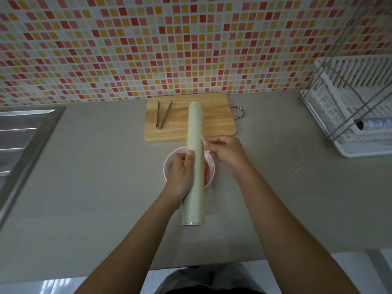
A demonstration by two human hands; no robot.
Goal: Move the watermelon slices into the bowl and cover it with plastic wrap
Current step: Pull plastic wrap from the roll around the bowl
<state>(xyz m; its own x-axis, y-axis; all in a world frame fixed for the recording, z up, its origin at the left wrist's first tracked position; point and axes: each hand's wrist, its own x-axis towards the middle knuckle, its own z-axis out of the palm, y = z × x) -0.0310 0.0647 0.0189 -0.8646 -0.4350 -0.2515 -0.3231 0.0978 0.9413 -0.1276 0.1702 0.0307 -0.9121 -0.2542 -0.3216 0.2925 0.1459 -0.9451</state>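
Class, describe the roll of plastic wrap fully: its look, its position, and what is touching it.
The roll of plastic wrap is a long, pale cream cylinder with a glossy surface. It is held above the white bowl, lying lengthwise away from the person, its far end over the wooden cutting board. The left hand grips its middle from the left side, thumb on top. The right hand pinches the clear film's loose edge at the roll's right side, over the bowl.
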